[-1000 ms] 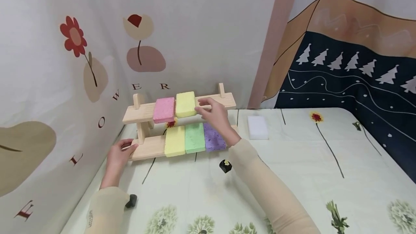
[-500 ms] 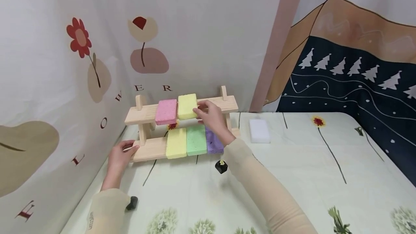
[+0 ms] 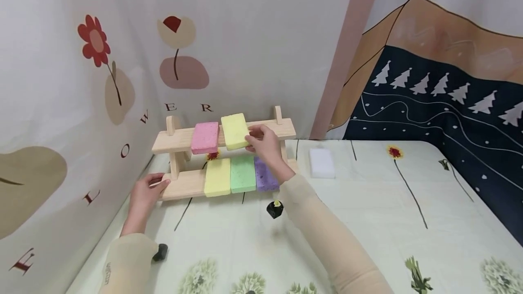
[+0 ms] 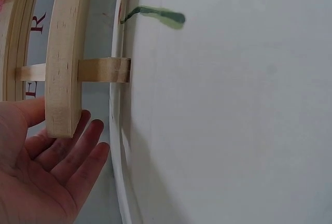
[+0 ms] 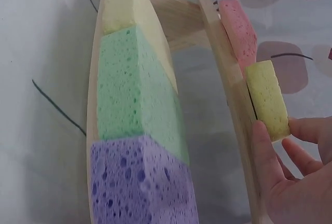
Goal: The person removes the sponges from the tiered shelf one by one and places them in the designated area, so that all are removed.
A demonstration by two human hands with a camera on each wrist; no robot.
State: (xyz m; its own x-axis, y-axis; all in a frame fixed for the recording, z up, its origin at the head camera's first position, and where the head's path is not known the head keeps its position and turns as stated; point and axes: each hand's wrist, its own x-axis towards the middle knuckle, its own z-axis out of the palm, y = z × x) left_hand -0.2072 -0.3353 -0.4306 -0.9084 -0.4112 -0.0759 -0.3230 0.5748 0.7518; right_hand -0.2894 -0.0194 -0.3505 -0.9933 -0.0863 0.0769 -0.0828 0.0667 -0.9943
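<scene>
A two-tier wooden shelf (image 3: 177, 142) stands by the back wall. My left hand (image 3: 143, 198) grips the left end of its lower board, thumb on one face and fingers behind (image 4: 62, 162). On the upper board lie a pink sponge (image 3: 205, 138) and, to its right, a yellow sponge (image 3: 234, 131), slightly tilted. My right hand (image 3: 265, 146) pinches that yellow sponge by its right edge, thumb and fingertips on it in the right wrist view (image 5: 301, 167). The lower board carries another yellow sponge (image 3: 218, 177), a green sponge (image 3: 243, 174) and a purple sponge (image 3: 265, 175), partly behind my right wrist.
A white sponge-like block (image 3: 322, 163) lies on the flower-print cloth (image 3: 359, 212) right of the shelf. Upright pegs (image 3: 278, 113) rise at the upper board's ends. A printed curtain (image 3: 261, 49) hangs close behind the shelf.
The upper yellow sponge has turned to a slant, and the gap between it and the pink sponge has widened. My left hand keeps its grip on the lower board.
</scene>
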